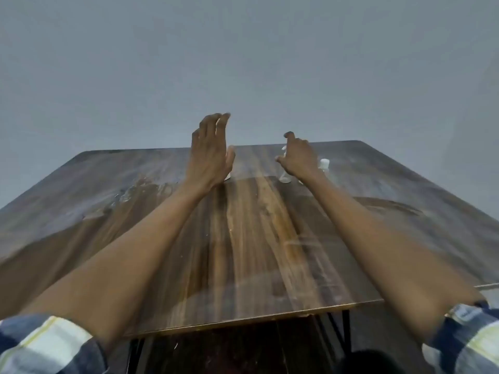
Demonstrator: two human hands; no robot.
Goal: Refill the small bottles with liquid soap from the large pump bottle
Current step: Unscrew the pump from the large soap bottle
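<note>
Both arms reach out, left hand [210, 155] flat-fingered, right hand [298, 157] loosely spread, nothing held. Small bottles [285, 175] at one o'clock; pump bottle mostly hidden. Steady one before pumping.

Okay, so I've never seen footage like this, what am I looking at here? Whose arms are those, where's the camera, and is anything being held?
There is one picture, from a camera worn on a person's head, looking forward and down, so the arms are the wearer's own. Both reach out over a wooden table in front of a plain grey wall. The left hand is raised with straight fingers and holds nothing. The right hand has loosely curled fingers, also empty, poised just in front of two small clear bottles: one partly behind the hand, another with a white cap to its right. Another thing hides behind the left hand; I cannot tell what.
</note>
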